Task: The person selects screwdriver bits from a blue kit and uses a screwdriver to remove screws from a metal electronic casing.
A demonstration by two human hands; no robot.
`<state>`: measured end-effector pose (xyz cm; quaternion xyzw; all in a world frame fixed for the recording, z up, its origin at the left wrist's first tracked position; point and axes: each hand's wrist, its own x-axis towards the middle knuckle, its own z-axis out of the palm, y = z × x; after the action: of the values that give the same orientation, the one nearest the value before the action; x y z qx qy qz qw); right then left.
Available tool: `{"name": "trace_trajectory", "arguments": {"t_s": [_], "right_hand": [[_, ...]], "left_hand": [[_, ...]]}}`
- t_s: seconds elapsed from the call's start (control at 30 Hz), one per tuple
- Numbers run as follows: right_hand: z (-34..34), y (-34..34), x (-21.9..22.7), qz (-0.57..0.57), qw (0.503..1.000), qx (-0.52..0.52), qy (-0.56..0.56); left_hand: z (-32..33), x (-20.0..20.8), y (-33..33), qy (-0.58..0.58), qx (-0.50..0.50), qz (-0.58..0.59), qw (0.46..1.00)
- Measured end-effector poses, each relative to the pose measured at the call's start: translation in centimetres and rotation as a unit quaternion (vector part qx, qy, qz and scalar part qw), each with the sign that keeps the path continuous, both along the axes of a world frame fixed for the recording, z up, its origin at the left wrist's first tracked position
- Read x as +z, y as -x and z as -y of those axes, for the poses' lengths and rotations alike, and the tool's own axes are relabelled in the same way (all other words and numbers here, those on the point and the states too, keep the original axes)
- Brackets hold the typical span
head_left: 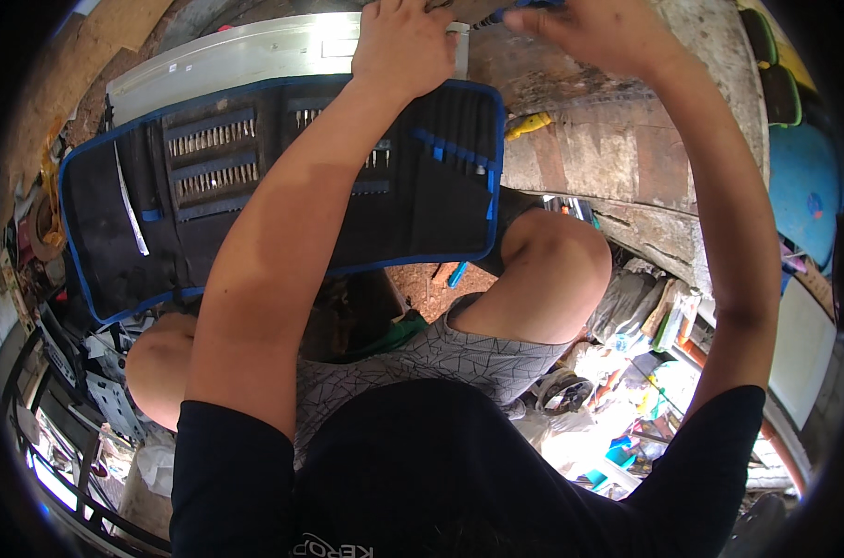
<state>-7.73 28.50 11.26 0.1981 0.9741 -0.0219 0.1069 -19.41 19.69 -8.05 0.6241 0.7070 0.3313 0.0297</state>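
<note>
My left hand [405, 51] is closed over the right end of a long silver-white panel [227, 67], its fingertips partly cut off by the top edge. In my right hand [599, 35] is a screwdriver [490, 19] with a blue handle, its dark shaft pointing left toward the panel's end. A black tool roll with blue trim [282, 237] lies spread over my lap, below the panel. Rows of small metal bits [213, 138] sit in its loops, and silver tweezers [131, 200] are in its left part. My left forearm hides its middle.
On the worn wooden surface [617, 153] to the right lies a small yellow tool [529, 126]. A blue rounded object [803, 191] stands at the far right. Bags and mixed clutter [580, 400] fill the lower right; a dark metal frame [64, 456] is at lower left.
</note>
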Motion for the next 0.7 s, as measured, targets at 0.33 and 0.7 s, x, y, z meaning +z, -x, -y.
{"name": "trace_trajectory", "arguments": {"t_s": [0.33, 0.7], "right_hand": [[0.5, 0.9, 0.1, 0.083, 0.995, -0.059, -0.025], [0.5, 1.7, 0.0, 0.104, 0.991, -0.068, -0.046]], "left_hand": [[-0.1, 0.2, 0.0, 0.029, -0.001, -0.003, 1.000], [0.1, 0.4, 0.1, 0.021, 0.001, 0.012, 1.000]]}}
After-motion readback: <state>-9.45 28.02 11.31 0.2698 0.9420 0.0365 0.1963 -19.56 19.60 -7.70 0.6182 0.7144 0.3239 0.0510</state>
